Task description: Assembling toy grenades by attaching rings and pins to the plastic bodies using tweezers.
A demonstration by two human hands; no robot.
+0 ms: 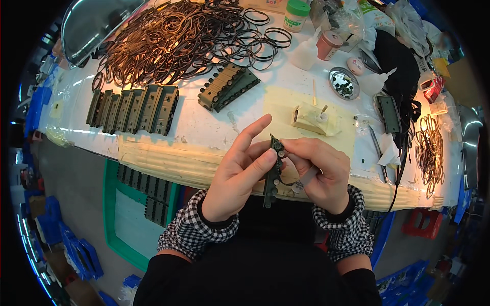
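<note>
the bench (204,133) spreads out in front, bearing a big heap of loops (158,43) and, at its left, a row of hulls (133,109); the work itself sits nearer, above the padded edge (168,157). the two hands meet there on one piece: the left hand (236,176) is clamped on it, thumb on the near face and index finger raised clear, while the right hand (325,171) has thumb and forefinger pinched at its upper end, seemingly on the band. the piece between them, a narrow green hull (269,189), stands roughly upright with its lower end toward the body. the step looks like seating the dark band (289,182) over the wheels (279,152); part of it bows out slack on the right side. to do this well, it would help to brace the hull firmly with the left thumb without squeezing the wheels, settle the band on the top one first, then ease it along evenly, checking for twists. whether it is seated anywhere i cannot tell.
</note>
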